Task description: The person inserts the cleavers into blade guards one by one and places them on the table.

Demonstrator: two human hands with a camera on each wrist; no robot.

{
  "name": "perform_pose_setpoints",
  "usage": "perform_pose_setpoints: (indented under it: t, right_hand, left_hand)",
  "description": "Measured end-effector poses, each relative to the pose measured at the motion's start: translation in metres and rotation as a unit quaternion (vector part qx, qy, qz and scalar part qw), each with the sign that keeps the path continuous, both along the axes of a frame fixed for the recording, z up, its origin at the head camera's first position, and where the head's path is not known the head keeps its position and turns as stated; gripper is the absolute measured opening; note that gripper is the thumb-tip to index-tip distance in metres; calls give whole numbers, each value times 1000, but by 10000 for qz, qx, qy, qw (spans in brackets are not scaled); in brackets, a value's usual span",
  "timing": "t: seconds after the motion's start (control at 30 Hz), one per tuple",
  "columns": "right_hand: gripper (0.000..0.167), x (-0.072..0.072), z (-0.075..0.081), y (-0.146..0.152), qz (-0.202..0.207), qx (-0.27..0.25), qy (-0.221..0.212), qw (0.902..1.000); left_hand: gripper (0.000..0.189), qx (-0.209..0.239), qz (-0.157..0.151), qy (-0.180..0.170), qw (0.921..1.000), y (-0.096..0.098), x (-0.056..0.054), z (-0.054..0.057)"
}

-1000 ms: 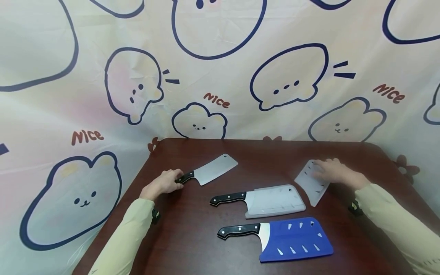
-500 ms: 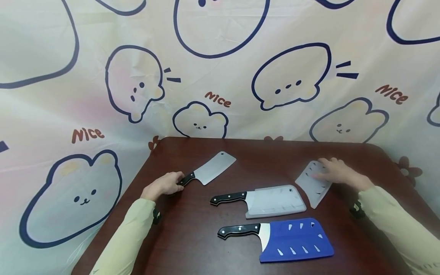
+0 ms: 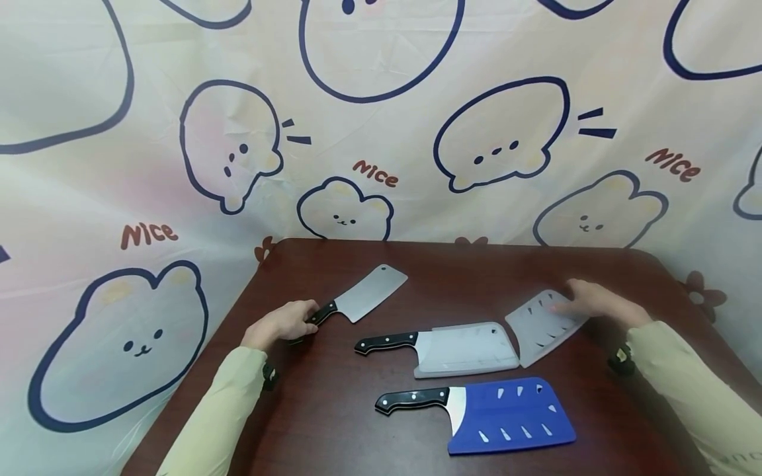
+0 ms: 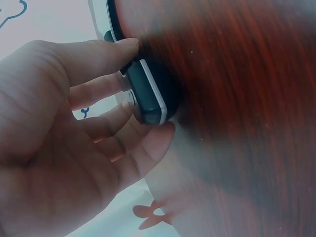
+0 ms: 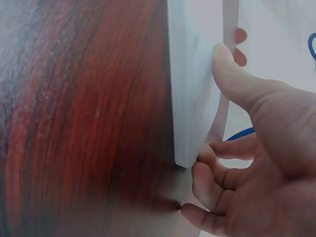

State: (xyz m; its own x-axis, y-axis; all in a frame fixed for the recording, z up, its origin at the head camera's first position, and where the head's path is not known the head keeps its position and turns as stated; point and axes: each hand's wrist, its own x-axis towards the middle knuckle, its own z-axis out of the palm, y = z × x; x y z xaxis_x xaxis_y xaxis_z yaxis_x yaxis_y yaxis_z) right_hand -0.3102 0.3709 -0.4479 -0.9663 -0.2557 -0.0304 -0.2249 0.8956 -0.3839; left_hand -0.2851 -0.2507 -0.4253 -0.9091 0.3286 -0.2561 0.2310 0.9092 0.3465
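On the left of the table, my left hand [image 3: 282,324] holds a bare cleaver [image 3: 372,294] by its black handle. In the left wrist view, the thumb lies along the handle [image 4: 148,94] and the fingers curl under its butt end. My right hand [image 3: 601,304] pinches the far right edge of a white slotted blade guard [image 3: 538,334]. The right wrist view has the thumb on the guard's face [image 5: 197,84] and a fingertip at its lower end. One corner of the guard meets a second cleaver [image 3: 467,350], whose blade sits in a whitish guard.
Nearer the front lies a third cleaver [image 3: 417,398] with its blade in a blue slotted guard [image 3: 512,420]. Everything lies on a dark reddish-brown table [image 3: 333,423]. A cartoon-printed cloth [image 3: 411,145] hangs behind the table and down its sides.
My right hand has turned the white guard and drawn it nearer, against the whitish-guarded cleaver, which has shifted slightly left. The bare cleaver has tilted a little in my left hand's grip.
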Motion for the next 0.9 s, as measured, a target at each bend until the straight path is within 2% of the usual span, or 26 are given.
perform_pose_setpoints:
  t: [0.13, 0.23, 0.33, 0.4, 0.5, 0.67, 0.9]
  right_hand:
    - [84, 1, -1, 4, -9, 73, -67, 10000]
    - [86, 3, -2, 8, 319, 373, -42, 9988]
    - [76, 4, -4, 11, 795, 757, 51, 9939]
    - [68, 6, -4, 13, 1004, 838, -28, 9914]
    - [59, 9, -4, 16, 1075, 741, -78, 9914]
    - [74, 22, 2, 24, 1038, 406, -535, 9923]
    - [103, 47, 15, 16, 823, 626, -1033, 9893]
  left_hand:
    - [35, 113, 32, -45, 9999, -1, 1, 0]
    - [34, 166, 40, -95, 9998, -1, 2, -1]
    - [35, 182, 73, -97, 9998, -2, 2, -1]
    - [35, 184, 81, -83, 9998, -2, 1, -1]
    - [35, 189, 77, -78, 9998, -3, 1, -1]
    - [36, 144, 52, -49, 9999, -2, 2, 0]
    - [36, 191, 52, -79, 9998, -3, 5, 1]
